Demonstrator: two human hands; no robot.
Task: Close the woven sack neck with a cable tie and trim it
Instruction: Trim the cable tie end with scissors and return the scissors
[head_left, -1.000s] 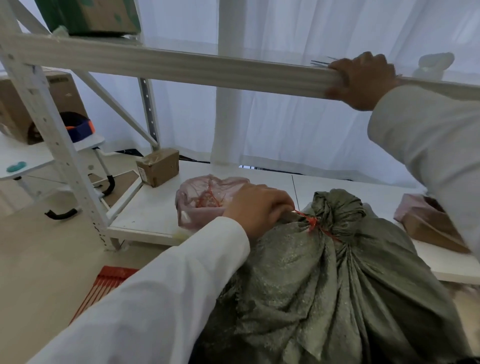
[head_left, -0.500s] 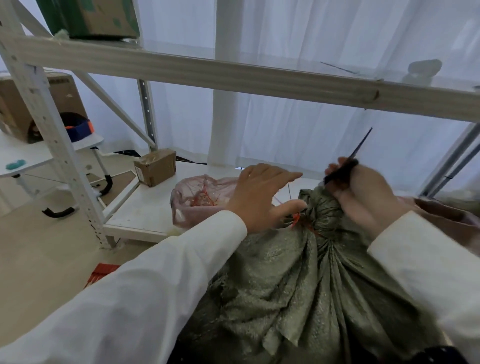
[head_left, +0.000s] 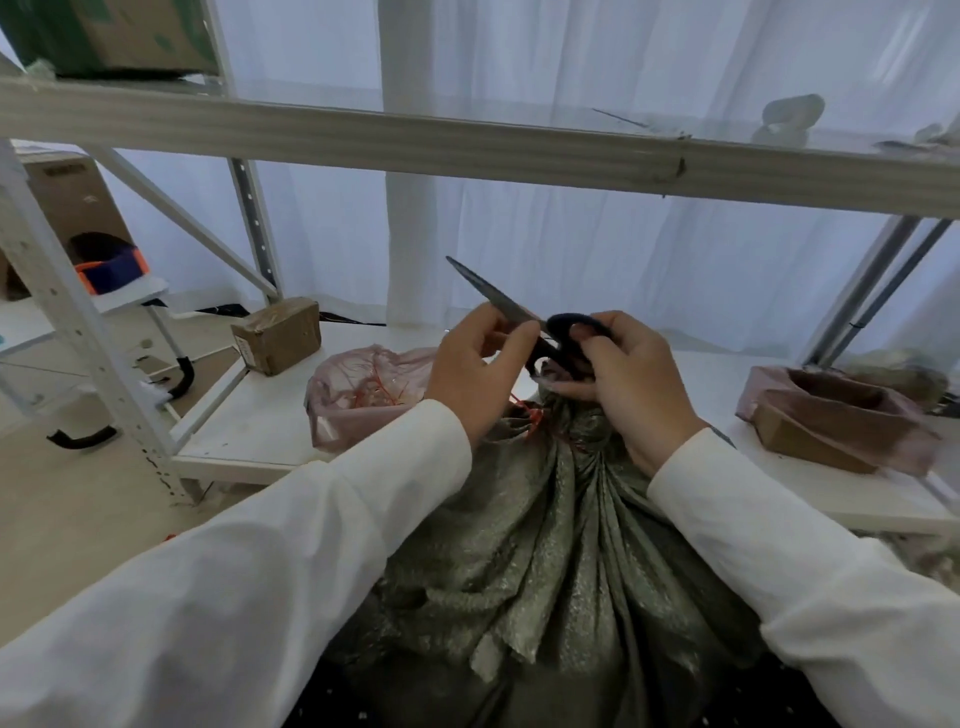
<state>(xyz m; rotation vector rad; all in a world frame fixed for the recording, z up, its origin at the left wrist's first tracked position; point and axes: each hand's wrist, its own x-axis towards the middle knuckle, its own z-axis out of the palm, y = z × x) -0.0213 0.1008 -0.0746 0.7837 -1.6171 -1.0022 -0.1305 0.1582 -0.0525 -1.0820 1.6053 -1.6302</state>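
Left hand (head_left: 480, 364) risen onto scissors (head_left: 519, 317) (right hand (head_left: 631, 384) gripping handles), above sack (head_left: 545, 545)

Grey-green woven sack (head_left: 545, 545) at lower centre. Pink plastic bag (head_left: 358, 395) on white low shelf (head_left: 249, 436) behind it, left. Brown cardboard box (head_left: 278, 335) farther left; open carton (head_left: 831, 415) at right.

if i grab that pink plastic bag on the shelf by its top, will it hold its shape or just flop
Probably flops: the pink plastic bag looks thin and translucent, crumpled and slumped on the white shelf. Likely light for its size, since only thin orange strands show through it. It may slide easily, as the shelf surface looks smooth.
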